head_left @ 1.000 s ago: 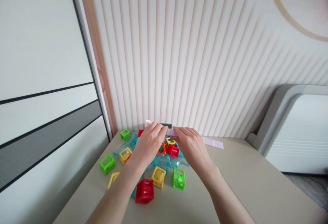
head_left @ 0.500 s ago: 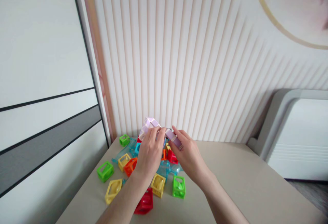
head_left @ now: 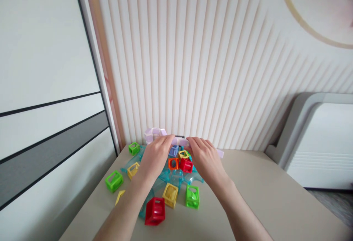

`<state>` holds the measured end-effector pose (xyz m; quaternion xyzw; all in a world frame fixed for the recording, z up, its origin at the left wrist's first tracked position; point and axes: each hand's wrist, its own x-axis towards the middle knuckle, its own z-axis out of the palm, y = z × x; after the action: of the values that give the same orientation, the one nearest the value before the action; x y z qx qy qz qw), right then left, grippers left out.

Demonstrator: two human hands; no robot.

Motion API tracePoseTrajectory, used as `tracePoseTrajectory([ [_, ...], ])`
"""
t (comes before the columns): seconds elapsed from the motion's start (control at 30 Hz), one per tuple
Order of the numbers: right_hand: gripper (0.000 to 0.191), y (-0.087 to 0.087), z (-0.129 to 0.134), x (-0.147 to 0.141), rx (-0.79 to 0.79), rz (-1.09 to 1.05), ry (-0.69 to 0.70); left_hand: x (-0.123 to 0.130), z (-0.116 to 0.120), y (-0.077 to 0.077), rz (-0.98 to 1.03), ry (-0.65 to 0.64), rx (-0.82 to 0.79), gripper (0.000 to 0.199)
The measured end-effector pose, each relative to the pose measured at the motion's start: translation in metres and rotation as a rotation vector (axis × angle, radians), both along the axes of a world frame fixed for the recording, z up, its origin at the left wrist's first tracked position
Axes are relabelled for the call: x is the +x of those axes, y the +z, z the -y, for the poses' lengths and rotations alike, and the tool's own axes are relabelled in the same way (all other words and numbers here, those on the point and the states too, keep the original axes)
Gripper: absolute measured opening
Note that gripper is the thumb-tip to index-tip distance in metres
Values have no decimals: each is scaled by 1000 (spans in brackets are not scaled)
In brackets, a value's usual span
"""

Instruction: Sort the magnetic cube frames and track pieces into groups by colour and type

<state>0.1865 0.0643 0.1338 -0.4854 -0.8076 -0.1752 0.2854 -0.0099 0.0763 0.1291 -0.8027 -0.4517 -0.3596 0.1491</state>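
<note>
A green cube frame (head_left: 114, 181) sits far left on the table (head_left: 264, 197). My left hand (head_left: 154, 156) pinches the pale purple strip (head_left: 180, 142) near its curled left end, above the clear blue track pieces (head_left: 176, 176). A red cube frame (head_left: 154, 211) lies nearer me. My right hand (head_left: 205, 158) pinches the strip's right part, fingers closed on it

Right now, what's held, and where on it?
Both hands hold a lilac strip of linked pieces above the blocks: left hand and right hand pinch it near its middle, ends sticking out either side.
</note>
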Motion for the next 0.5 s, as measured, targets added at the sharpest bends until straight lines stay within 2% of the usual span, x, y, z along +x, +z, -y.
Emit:
tracePoseTrajectory([
  [0.13,35,0,7,-12,-139,-116,-87,9,3,-7,34,49,176,25],
  [0.27,34,1,7,-12,-214,-251,-58,19,7,-9,97,32,244,26],
  [0.37,29,0,1,-3,-90,-259,-54,18,6,-5,179,-100,148,27],
  [0.5,27,3,-5,10,153,-114,78,5,10,7,284,-258,-184,37],
])
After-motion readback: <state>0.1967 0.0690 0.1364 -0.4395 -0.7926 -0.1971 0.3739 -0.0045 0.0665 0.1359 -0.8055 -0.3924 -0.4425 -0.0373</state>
